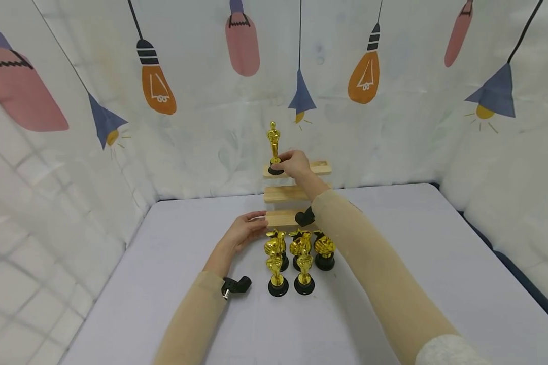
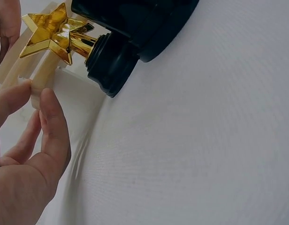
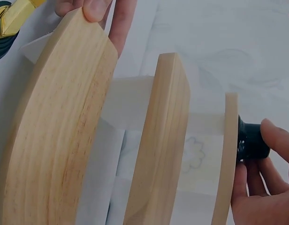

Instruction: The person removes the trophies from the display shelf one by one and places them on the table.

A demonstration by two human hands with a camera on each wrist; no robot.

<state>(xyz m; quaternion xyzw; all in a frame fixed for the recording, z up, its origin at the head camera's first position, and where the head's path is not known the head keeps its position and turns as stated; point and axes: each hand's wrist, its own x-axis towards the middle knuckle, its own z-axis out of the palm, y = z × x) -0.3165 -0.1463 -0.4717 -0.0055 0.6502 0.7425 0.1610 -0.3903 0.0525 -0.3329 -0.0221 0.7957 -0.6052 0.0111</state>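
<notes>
A gold figure trophy (image 1: 273, 139) on a black base stands upright at the left end of the top board (image 1: 320, 167) of a three-step wooden display rack. My right hand (image 1: 297, 165) grips it low down, with thumb and fingers around the black base (image 3: 252, 140) in the right wrist view. My left hand (image 1: 243, 230) pinches the left end of the rack's lowest board (image 1: 280, 219), thumb on top. In the left wrist view, a gold star trophy (image 2: 53, 33) is close by that hand. The middle board (image 1: 283, 193) is partly hidden by my right arm.
Several gold trophies (image 1: 304, 266) with black bases stand on the white table (image 1: 201, 218) in front of the rack. A white wall cloth (image 1: 201, 152) printed with lamps hangs right behind it. Black wrist cameras (image 1: 237, 285) are on both arms.
</notes>
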